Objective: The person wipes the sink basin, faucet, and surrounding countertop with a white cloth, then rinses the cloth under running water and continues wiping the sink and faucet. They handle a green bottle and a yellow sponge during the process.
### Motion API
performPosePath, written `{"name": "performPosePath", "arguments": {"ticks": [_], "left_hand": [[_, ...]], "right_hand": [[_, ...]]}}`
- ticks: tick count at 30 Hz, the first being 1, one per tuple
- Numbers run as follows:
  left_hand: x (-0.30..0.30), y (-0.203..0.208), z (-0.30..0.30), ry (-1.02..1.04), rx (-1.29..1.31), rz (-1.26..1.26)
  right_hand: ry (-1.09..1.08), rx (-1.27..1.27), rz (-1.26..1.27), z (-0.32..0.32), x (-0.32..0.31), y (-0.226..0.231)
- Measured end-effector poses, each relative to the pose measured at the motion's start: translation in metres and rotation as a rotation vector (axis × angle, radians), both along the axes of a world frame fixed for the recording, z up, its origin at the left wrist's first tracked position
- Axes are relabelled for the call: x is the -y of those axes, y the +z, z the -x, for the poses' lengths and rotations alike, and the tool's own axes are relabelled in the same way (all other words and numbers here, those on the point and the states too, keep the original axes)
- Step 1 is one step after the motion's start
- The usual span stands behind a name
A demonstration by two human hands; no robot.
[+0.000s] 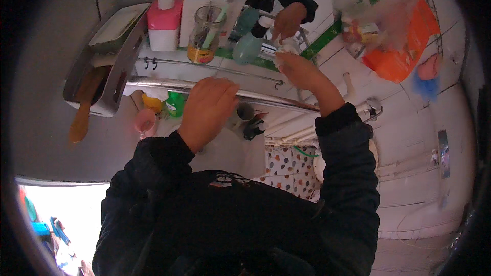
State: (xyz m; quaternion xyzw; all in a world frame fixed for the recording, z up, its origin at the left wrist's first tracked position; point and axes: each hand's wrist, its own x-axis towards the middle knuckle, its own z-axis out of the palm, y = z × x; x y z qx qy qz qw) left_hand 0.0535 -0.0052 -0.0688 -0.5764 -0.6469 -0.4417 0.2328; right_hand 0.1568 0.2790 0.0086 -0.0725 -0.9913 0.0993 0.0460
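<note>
- Position: a white crumpled wad [288, 47], tissue or cloth, lies at the fingertips of the right hand [302, 71], up and to the left of its palm, between the hand and the green-framed mirror [321, 2].
- Axis: the wad shows no clear long axis; the right forearm slants toward the upper left.
- Nearer hand: the right, its fingers apparently bunched on the wad. The left hand [208, 105] lies well apart, lower left, over the metal rail [281, 100]; I cannot tell whether its fingers wrap the rail or merely rest on it.
- Neighbour: the teal bottle [247, 49] stands just left of the wad, its white cap nearest. The glass jar [200, 54] with a toothbrush [213, 26] is further left.
- Obscured: the right thumb's placing, the wad's covered part, and any contact with the glass. The wash basin [220, 154] is partly hidden by the left hand and sleeve; the orange plastic bag [404, 46] is blurred at its upper edge.
</note>
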Motion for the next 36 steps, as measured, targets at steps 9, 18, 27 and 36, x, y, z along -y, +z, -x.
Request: {"name": "performPosePath", "arguments": {"ticks": [9, 18, 27, 36], "left_hand": [[0.002, 0.001, -0.001, 0.039, -0.050, -0.018], [0.004, 0.001, 0.001, 0.028, -0.013, 0.058], [0.000, 0.000, -0.002, 0.046, -0.038, 0.000], [0.001, 0.002, -0.002, 0.059, -0.047, -0.011]], "right_hand": [[0.099, -0.187, 0.291, 0.030, 0.007, -0.024], [0.047, -0.007, -0.012, 0.037, 0.014, -0.016], [-0.200, -0.026, -0.034, -0.037, -0.038, -0.011], [-0.149, -0.006, 0.078, -0.049, -0.024, 0.044]]}}
